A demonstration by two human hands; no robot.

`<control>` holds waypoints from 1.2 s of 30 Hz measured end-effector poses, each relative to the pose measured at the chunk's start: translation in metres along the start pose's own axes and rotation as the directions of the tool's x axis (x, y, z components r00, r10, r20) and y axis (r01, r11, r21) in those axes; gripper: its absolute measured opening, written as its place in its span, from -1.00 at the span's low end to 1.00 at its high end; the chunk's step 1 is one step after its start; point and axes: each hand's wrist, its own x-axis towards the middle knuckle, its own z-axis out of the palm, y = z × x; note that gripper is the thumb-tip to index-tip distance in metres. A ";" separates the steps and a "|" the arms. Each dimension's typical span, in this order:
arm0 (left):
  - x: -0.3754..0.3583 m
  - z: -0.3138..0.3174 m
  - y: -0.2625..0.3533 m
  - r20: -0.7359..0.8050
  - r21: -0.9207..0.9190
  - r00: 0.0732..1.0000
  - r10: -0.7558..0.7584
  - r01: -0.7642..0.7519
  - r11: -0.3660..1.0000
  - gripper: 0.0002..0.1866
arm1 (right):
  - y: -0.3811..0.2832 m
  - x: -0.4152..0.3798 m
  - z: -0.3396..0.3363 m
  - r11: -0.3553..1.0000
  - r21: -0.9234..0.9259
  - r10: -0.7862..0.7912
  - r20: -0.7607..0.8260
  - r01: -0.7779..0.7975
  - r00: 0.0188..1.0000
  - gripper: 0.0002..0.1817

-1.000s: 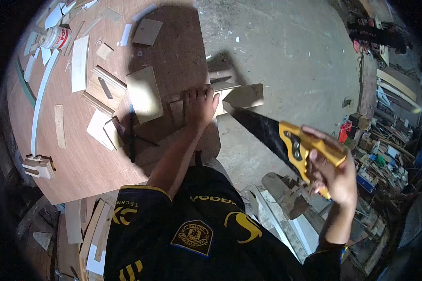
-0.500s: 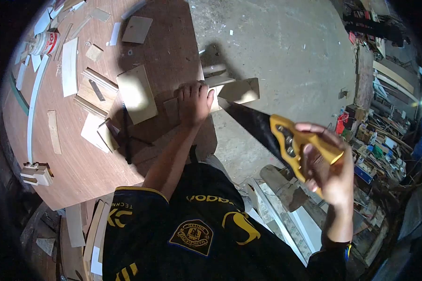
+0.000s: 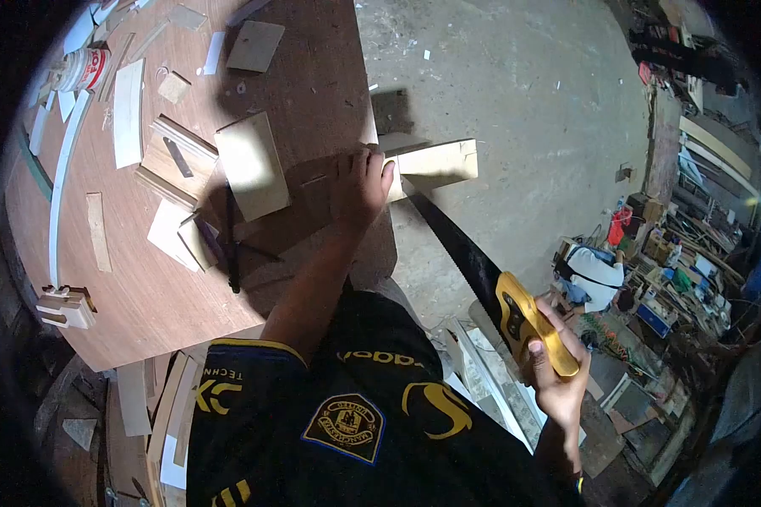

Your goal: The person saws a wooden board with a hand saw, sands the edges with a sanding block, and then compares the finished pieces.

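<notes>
My left hand (image 3: 365,188) presses down on a pale wooden board (image 3: 438,160) at the right edge of the brown table (image 3: 169,313). The board sticks out past the edge over the floor. My right hand (image 3: 560,355) is wrapped round the yellow handle of a handsaw (image 3: 469,258). The saw's dark blade slants up and left, and its tip lies at the board close to my left fingers. Left of my left hand, a flat wooden panel (image 3: 252,166) lies on the table.
Grooved wooden pieces (image 3: 177,160), a white-and-red container (image 3: 84,69) and a clamp (image 3: 68,308) are on the table. A person in a white top (image 3: 596,275) is at the right, near piled tools and scraps (image 3: 685,275). Long strips (image 3: 490,380) lean below.
My right hand has moved down and a little left with the saw, drawing the blade back. The person in white has come into view. My left hand remains on the board.
</notes>
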 end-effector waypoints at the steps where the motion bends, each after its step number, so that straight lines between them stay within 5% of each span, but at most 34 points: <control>1: 0.001 0.000 0.000 -0.016 -0.009 1.000 0.004 -0.005 1.000 -0.73 | 0.002 -0.001 -0.004 1.000 0.000 0.002 0.004 -0.002 1.000 -0.53; 3: 0.000 -0.003 0.002 0.029 0.016 1.000 0.003 -0.004 1.000 -0.71 | 0.002 -0.003 -0.011 0.797 0.376 0.469 0.108 -0.472 0.877 -0.53; 4: 0.001 -0.004 0.003 0.068 0.043 0.998 0.001 -0.004 0.999 -0.70 | 0.002 0.001 -0.006 0.679 0.583 0.498 0.081 -0.446 0.863 -0.53; 5: -0.002 0.000 0.002 0.071 0.039 0.997 0.003 -0.006 0.999 -0.70 | 0.015 -0.001 -0.011 0.761 0.482 0.462 0.069 -0.435 0.884 -0.52; 6: -0.004 0.008 -0.002 0.034 -0.020 0.999 0.016 -0.015 1.000 -0.72 | 0.039 -0.008 0.001 0.927 0.358 0.157 -0.093 -0.114 0.983 -0.51; 7: -0.004 0.012 -0.005 -0.006 -0.077 1.000 0.024 -0.024 0.997 -0.73 | 0.069 -0.021 0.018 0.958 0.180 -0.188 -0.198 0.224 0.962 -0.50; 8: -0.001 0.007 -0.004 -0.005 -0.075 1.000 0.018 -0.018 0.997 -0.73 | 0.067 -0.029 0.030 0.952 0.210 -0.200 -0.116 0.220 0.973 -0.50; 9: 0.000 0.001 -0.002 0.022 -0.056 1.000 -0.018 0.020 0.998 -0.74 | 0.054 -0.042 0.025 0.997 -0.033 -0.074 0.051 0.076 0.996 -0.53; 12: 0.001 -0.002 -0.004 0.063 0.008 0.998 0.006 -0.007 1.000 -0.75 | 0.058 -0.053 0.035 0.923 0.198 0.329 0.043 -0.330 0.944 -0.51; 13: 0.001 -0.002 -0.006 0.080 0.046 0.994 0.077 -0.081 0.996 -0.76 | 0.079 -0.049 0.031 0.892 0.407 0.214 0.005 -0.197 0.977 -0.51; 15: 0.000 0.003 -0.009 0.030 0.011 0.997 0.077 -0.077 0.997 -0.77 | 0.052 -0.032 0.018 0.746 0.491 0.479 0.074 -0.450 0.875 -0.48; 17: -0.003 0.010 -0.010 -0.025 -0.028 0.997 0.074 -0.075 0.997 -0.79 | 0.062 -0.037 0.021 0.736 0.553 0.425 0.073 -0.391 0.902 -0.47; 19: -0.013 0.014 -0.015 0.042 0.139 0.997 0.063 -0.069 0.988 -0.73 | 0.090 -0.057 0.029 0.994 -0.008 0.112 0.085 -0.112 0.990 -0.49; 20: -0.011 0.012 -0.013 0.047 0.138 0.997 0.060 -0.066 0.988 -0.73 | 0.088 -0.055 0.040 0.996 0.087 0.003 0.023 -0.005 1.000 -0.51; 21: -0.009 0.010 -0.012 0.044 0.105 0.998 0.050 -0.055 0.993 -0.73 | 0.098 -0.056 0.048 0.989 -0.023 -0.146 -0.031 0.145 0.989 -0.52; 23: -0.005 0.004 -0.007 0.043 0.072 0.999 0.027 -0.030 0.997 -0.73 | 0.122 -0.075 0.060 0.958 0.239 0.164 -0.012 -0.156 0.986 -0.52; 26: -0.004 0.002 -0.007 0.036 0.029 0.999 0.022 -0.023 0.999 -0.79 | 0.118 -0.071 0.056 0.844 0.462 0.334 -0.054 -0.273 0.941 -0.52; 29: -0.010 0.008 -0.010 0.104 0.005 0.995 0.002 -0.003 1.000 -0.75 | 0.060 -0.042 0.022 0.935 0.226 0.245 0.145 -0.273 0.959 -0.54; 33: -0.002 -0.002 -0.006 0.173 0.018 0.984 -0.044 0.041 0.999 -0.70 | 0.024 -0.016 0.013 0.987 0.137 0.070 0.097 -0.083 0.993 -0.56; 34: -0.004 -0.004 -0.006 0.163 0.000 0.986 -0.036 0.037 0.999 -0.68 | 0.030 -0.017 0.018 0.986 0.160 0.048 -0.029 -0.043 0.998 -0.57; 35: -0.008 -0.005 -0.006 0.174 0.001 0.984 -0.041 0.041 0.999 -0.68 | 0.026 -0.020 0.016 0.845 0.373 0.422 -0.025 -0.383 0.906 -0.58; 36: -0.008 -0.004 -0.005 0.186 0.009 0.981 -0.048 0.047 0.999 -0.66 | 0.025 -0.017 0.018 0.854 0.346 0.431 -0.051 -0.389 0.901 -0.58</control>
